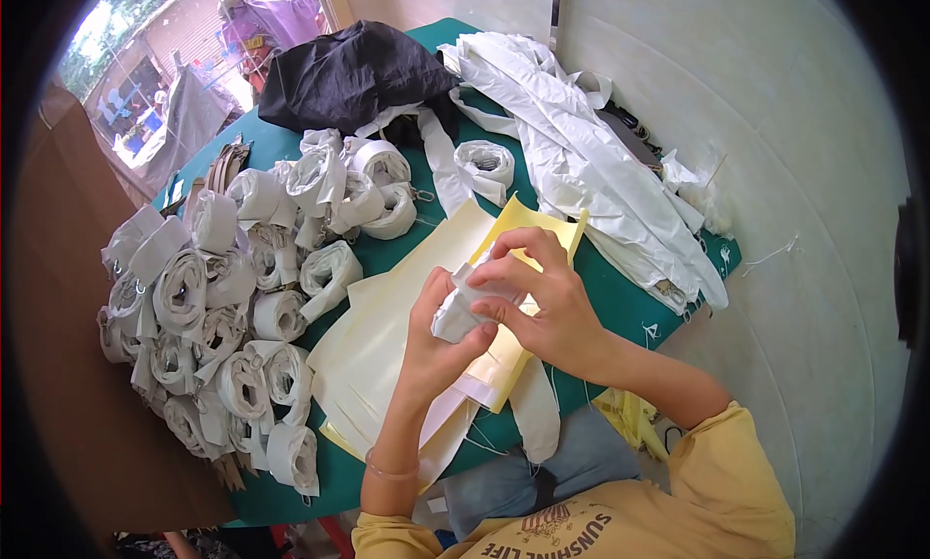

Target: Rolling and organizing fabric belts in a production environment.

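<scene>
- At the near side, a yellow shirt (717, 491) with print on its front is worn, and blue trousers (572, 457) can be seen past it.
- A thin ring-shaped band (392, 475) is worn on the left wrist.
- A white strap (535, 414) is hung over the near edge of the green table (620, 312).
- A small white bundle (457, 315) is held up over the middle of the table.
- It is clasped by the left hand (428, 341), with the thumb on the near side and the fingers on the far left side.
- It is pinched at its right side by the right hand (554, 309); the thumb and pointing finger are pressed on it.
- Under the hands, big pale yellow sheets (373, 317) are spread on the table, and some of their edges are curled up.
- On the left, lots of white rolls (181, 293) are heaped close together. Small metal clips can be seen on some of them.
- Farther off, one white roll (486, 169) is set apart from the heap.
- At the far right, a long heap of white cloth (572, 147) is laid across the table.
- At the far left, a puffy black cloth (354, 79) is piled up.
- Beyond it, a person in purple (291, 18) can be seen outside.
</scene>
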The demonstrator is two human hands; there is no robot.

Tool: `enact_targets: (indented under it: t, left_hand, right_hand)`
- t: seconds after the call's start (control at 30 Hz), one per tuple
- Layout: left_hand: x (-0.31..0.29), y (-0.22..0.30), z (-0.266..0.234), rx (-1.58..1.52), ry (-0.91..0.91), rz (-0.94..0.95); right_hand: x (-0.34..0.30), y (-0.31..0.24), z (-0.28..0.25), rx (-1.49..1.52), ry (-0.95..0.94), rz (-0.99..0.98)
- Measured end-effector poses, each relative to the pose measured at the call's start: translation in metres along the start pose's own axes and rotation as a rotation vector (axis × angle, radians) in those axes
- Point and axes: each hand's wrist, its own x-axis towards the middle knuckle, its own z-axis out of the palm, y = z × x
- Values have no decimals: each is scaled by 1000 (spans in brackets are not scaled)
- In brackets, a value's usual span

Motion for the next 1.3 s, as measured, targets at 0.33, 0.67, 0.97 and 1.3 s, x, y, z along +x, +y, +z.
enact_targets:
  t: [0.33, 0.67, 0.97, 1.3]
  left_hand:
    - [-1, 3, -21, 198, -65, -12]
    - [49, -4, -40, 839, -55, 371]
    - [164, -78, -63, 1420, 132, 256]
    - [59, -114, -2, 1240, -60, 17]
  right_hand:
    - [16, -2, 0, -312, -111, -204]
    - [13, 47, -55, -188, 129, -159]
    - [-106, 139, -184, -722, -410, 530]
    - [62, 103, -33, 474, -503, 469]
